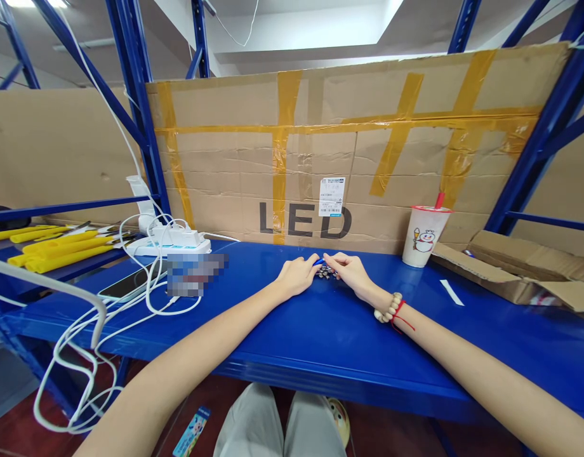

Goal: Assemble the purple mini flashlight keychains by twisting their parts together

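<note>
My left hand [296,277] rests near the middle of the blue shelf, its fingers pinched on a small blue stick-like piece [319,261]. At the other end of that piece, the fingertips of my right hand [351,271] are closed together. The piece is mostly covered by fingers, so its exact kind does not show. Right below and between both hands lies a small pile of shiny metal bits [326,273], partly hidden by my right hand. A beaded bracelet [388,308] and a red string circle my right wrist.
A paper cup [423,238] with a red straw stands right, beside an open cardboard box [501,273] and a white strip [451,292]. Leftward are a power strip [178,240], tangled white cables [77,330], a phone [130,282] and yellow-handled tools [63,251]. Taped cardboard [225,171] walls the back.
</note>
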### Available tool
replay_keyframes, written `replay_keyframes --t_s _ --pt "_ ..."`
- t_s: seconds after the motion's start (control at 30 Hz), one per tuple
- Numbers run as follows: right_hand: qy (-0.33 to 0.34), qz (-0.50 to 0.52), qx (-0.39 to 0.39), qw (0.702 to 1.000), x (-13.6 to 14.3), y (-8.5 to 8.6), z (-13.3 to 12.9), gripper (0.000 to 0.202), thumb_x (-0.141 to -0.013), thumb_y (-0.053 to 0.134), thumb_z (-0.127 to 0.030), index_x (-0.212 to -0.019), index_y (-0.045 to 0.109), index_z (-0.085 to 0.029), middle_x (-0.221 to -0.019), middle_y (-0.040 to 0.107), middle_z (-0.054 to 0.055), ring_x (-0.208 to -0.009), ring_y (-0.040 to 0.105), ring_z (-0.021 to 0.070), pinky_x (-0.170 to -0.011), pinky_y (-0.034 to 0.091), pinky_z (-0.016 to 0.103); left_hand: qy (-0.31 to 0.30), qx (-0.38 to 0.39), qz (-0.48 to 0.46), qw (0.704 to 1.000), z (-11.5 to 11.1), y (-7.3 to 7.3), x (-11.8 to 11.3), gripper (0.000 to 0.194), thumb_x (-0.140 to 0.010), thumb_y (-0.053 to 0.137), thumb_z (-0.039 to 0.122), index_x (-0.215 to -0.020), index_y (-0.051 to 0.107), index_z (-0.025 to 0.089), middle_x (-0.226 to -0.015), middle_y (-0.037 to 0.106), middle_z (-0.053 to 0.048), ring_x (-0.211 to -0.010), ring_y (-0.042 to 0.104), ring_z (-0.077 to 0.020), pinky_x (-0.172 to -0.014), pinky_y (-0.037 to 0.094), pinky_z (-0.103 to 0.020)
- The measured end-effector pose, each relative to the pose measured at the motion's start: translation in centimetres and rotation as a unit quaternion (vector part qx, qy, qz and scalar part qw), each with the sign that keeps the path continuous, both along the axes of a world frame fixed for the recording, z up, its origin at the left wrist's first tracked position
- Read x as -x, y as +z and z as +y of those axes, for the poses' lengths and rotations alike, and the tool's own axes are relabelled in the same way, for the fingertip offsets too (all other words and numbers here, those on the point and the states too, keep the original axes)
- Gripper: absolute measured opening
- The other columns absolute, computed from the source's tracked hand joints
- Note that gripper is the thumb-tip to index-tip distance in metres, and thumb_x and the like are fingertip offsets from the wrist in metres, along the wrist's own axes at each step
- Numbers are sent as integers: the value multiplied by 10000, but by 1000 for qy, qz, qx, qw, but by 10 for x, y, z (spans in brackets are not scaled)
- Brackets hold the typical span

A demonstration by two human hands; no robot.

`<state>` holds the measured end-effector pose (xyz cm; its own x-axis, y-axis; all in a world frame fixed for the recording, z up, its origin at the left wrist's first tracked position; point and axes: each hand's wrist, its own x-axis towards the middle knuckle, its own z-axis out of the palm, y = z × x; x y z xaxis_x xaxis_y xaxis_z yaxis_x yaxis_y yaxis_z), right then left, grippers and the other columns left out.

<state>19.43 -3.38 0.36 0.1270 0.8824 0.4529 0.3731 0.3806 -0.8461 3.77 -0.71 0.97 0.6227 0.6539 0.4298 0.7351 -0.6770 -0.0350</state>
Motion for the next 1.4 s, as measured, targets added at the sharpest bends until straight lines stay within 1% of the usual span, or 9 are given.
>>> replay_keyframes --t_s 0.27,0.4,0.53,0.7,0.87,0.97,1.1,1.27,1.4 --pt "-16 -36 -24 999 -2 -2 2 443 -663 582 -564 -622 652 -128 -650 473 6 -473 384 63 -450 337 229 -3 18 -9 1000 6 -3 -1 341 -939 175 381 -1113 428 232 -859 608 -56 -870 580 -213 -665 438 -292" --pt "-26 -50 -26 998 -4 -4 6 453 -674 562 -563 -719 682 -128 -642 485 10 -451 394 70 -435 341 235 1 24 -14 1000 7 -4 -1 363 -938 155 395 -1081 450 238 -844 604 -50 -852 581 -208 -670 440 -294" --pt "-43 -67 -28 996 -6 -5 9 468 -698 539 -542 -819 684 -115 -675 545 33 -444 426 85 -431 367 245 -15 7 -30 999 6 -5 0 336 -930 221 405 -1084 468 238 -866 597 -46 -864 572 -201 -681 446 -290" --pt "-65 -112 -39 991 -8 -6 10 389 -742 526 -478 -827 681 -131 -801 612 57 -495 496 98 -491 405 246 -43 -8 -8 999 3 -2 0 314 -893 362 420 -1112 500 242 -921 591 -50 -900 547 -196 -710 446 -273" --pt "-89 -189 -27 978 -8 -5 6 318 -786 497 -442 -828 690 -194 -867 628 35 -589 546 116 -543 408 242 -45 -9 7 999 4 -3 0 350 -881 396 414 -1169 492 240 -935 597 -57 -907 528 -198 -706 444 -269" --pt "-107 -241 -15 964 -9 -4 4 290 -790 497 -441 -797 695 -229 -868 634 20 -656 561 135 -568 395 246 -54 -13 14 998 7 -5 0 320 -883 397 398 -1132 530 247 -920 616 -46 -911 506 -204 -686 439 -268" --pt "-133 -297 1 945 -13 -5 4 264 -794 498 -417 -813 695 -241 -879 649 19 -752 575 168 -607 389 258 -76 -20 10 997 10 -6 1 276 -889 402 353 -1080 573 253 -902 643 -12 -915 466 -202 -690 427 -263" --pt "-128 -348 9 929 -16 -6 4 215 -785 521 -383 -811 695 -259 -892 662 6 -843 581 186 -675 405 265 -82 -21 -5 996 10 -6 2 272 -888 409 344 -1046 605 241 -854 636 -25 -896 451 -197 -721 422 -271" --pt "-132 -363 10 922 -16 -5 3 202 -787 524 -372 -852 686 -269 -913 662 -3 -851 587 180 -678 413 262 -78 -31 -19 996 11 -6 2 281 -887 403 353 -1027 612 226 -852 613 -45 -907 443 -206 -725 423 -282"
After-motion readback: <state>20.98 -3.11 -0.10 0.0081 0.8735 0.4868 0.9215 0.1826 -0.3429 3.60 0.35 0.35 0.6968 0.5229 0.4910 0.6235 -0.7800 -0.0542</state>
